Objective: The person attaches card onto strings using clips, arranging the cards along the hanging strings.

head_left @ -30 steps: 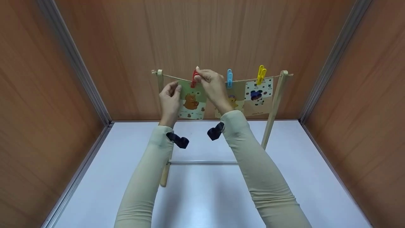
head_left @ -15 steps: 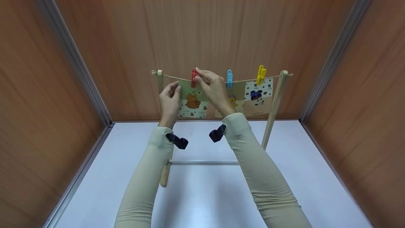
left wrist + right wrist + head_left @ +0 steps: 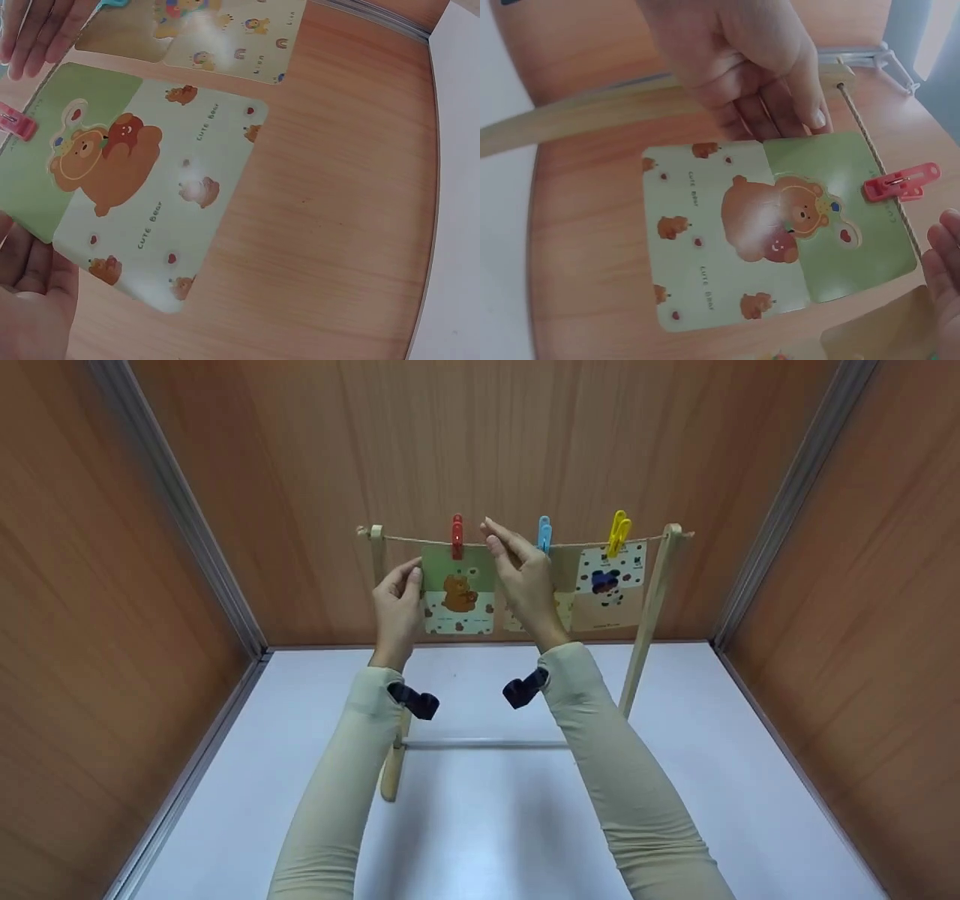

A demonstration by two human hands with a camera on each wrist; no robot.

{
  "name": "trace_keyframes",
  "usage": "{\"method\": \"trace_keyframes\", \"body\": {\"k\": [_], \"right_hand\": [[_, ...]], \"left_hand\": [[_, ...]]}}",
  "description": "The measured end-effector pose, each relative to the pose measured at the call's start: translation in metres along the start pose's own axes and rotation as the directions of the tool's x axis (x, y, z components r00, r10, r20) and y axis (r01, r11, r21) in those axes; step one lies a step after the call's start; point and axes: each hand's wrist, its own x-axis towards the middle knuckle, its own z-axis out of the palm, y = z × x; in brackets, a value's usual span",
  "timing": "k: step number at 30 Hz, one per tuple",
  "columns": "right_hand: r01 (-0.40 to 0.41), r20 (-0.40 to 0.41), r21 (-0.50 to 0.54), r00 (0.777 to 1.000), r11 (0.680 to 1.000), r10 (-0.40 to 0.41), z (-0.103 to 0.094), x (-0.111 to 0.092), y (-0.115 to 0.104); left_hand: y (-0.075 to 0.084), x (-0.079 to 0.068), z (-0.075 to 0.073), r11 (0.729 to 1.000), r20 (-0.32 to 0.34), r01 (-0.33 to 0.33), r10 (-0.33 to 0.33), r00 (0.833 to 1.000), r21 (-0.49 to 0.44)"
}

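Note:
A green-and-white bear card [image 3: 459,611] hangs from a string [image 3: 420,541], clipped near the middle of its top edge by a red clothespin [image 3: 457,537]. My left hand [image 3: 397,604] is at the card's left edge; in the right wrist view its fingers [image 3: 757,112] reach partly behind that edge, with the thumb off the card's face. Right of the red clothespin, my right hand [image 3: 531,589] is raised with fingers extended and nothing in them. It covers part of a brown-and-yellow card [image 3: 564,577] under a blue clothespin [image 3: 544,531].
A yellow clothespin [image 3: 619,532] holds a spotted card [image 3: 609,585] farther right. The string runs between two wooden posts [image 3: 651,619], joined low down by a pale crossbar [image 3: 480,744]. Wood-grain panels surround the white table [image 3: 465,825].
My right hand has let go of the red clothespin and moved right and slightly down. The string and bear card have risen a little, and the card hangs straighter. My left hand has shifted slightly left.

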Motion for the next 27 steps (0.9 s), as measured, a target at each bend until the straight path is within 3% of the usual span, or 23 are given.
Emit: {"method": "trace_keyframes", "body": {"k": [9,16,20,23,27], "right_hand": [[-0.061,0.006,0.015,0.998,0.998,0.061,-0.015,-0.022,0.024],[-0.113,0.031,-0.054,0.993,0.992,0.114,-0.029,-0.041,0.040],[-0.121,0.047,-0.110,0.991,0.987,0.127,-0.037,-0.054,0.047],[-0.079,0.068,-0.224,0.993,0.971,0.096,-0.042,-0.065,0.053],[0.003,0.109,-0.423,0.993,0.906,0.048,-0.048,-0.086,0.068]], "left_hand": [[-0.016,-0.014,-0.009,0.990,0.041,-0.020,0.014,0.999,0.141],[-0.032,-0.027,-0.009,0.955,0.076,-0.081,0.061,0.995,0.286],[-0.043,-0.033,-0.010,0.897,0.092,-0.156,0.129,0.987,0.413],[-0.053,-0.040,-0.012,0.836,0.108,-0.203,0.172,0.979,0.509],[-0.069,-0.051,-0.016,0.759,0.160,-0.247,0.189,0.969,0.602]]}}
